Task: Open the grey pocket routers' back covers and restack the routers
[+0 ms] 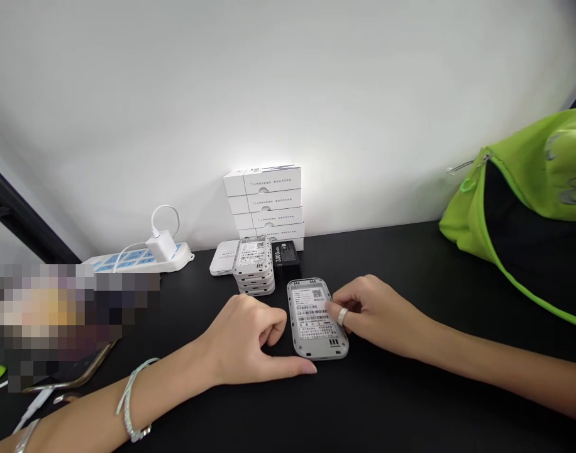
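A flat, white-grey device with rounded corners (pixel 315 321) lies on the black table, its open back showing a printed label with barcodes and a QR code. My right hand (pixel 375 314), wearing a ring, pinches its right edge, thumb on top. On the other side is my left hand (pixel 245 343), holding nothing. Its fingers curl while the thumb stretches toward the device's lower edge; whether it touches is unclear. Behind them stands a stack of similar open devices (pixel 253 258). Black batteries marked 3000mAh (pixel 285 253) sit beside that stack, and white covers (pixel 222 258) lie to its left.
Several white boxes (pixel 273 182) are piled against the wall. A power strip (pixel 175 261) with a plugged-in white charger (pixel 161 245) and cable is at the left. A bright green bag (pixel 471 207) fills the right side. A blurred patch hides the far left.
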The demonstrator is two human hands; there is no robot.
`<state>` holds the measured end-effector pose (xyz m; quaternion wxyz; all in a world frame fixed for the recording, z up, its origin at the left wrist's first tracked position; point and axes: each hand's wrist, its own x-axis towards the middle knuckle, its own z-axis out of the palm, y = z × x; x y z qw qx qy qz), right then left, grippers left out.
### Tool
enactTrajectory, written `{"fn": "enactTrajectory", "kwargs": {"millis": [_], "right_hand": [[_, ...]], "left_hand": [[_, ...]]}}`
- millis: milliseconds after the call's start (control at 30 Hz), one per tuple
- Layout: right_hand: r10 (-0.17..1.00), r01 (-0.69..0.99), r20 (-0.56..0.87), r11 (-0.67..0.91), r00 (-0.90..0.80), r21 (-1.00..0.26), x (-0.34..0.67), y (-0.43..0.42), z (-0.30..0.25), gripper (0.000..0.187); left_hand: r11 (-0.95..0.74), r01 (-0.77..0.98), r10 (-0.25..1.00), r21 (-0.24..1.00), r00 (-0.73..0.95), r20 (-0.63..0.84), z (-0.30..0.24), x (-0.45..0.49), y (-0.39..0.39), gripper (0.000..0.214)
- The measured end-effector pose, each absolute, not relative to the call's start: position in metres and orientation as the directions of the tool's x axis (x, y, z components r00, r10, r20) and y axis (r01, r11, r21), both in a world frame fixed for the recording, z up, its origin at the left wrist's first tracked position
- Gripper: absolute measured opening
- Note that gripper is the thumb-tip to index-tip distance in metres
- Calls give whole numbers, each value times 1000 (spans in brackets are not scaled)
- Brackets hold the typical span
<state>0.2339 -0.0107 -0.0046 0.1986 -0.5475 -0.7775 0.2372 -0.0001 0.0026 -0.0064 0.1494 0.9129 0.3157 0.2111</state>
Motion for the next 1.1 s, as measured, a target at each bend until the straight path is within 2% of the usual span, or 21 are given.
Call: {"fn": "enactTrajectory", "kwargs": {"millis": [100,167,267,333,433,533,700,833,967,1100], "right_hand": [[947,812,64,303,-314,-498,227,-10,-4,42],[945,820,54,307,-322,-484,226,-9,-1,45],[942,778,3,279,-336,-563,229,-3,6,49],[946,711,37,268,-322,-650,231,6,11,49],[966,575,101,223,-237,-787,230,30,17,41],[979,463,55,141,-194,-875,225,59,17,36],[980,303,-48,14,-195,-953,216,86,8,41],[968,194,-133,-91,-215,-977,215,87,6,32],[963,74,-147,-133,-228,-988,220,83,10,28],[963,-21,-111,-120,-246,-993,228,64,13,33]], "left_hand": [[-757,520,636,395,724,267,-6,1,3,58],[-760,514,630,398,733,256,-6,1,4,58],[-760,511,628,402,737,250,-6,0,4,57],[-756,513,631,407,736,243,-5,-1,3,57],[-748,516,636,417,737,230,-4,0,3,57],[-744,516,638,424,739,219,-3,0,3,56],[-737,523,644,428,735,212,-2,1,4,55],[-739,521,642,428,736,213,-2,1,4,55],[-741,519,640,425,737,216,-2,0,4,55],[-740,523,642,424,737,212,-3,0,3,56]]}}
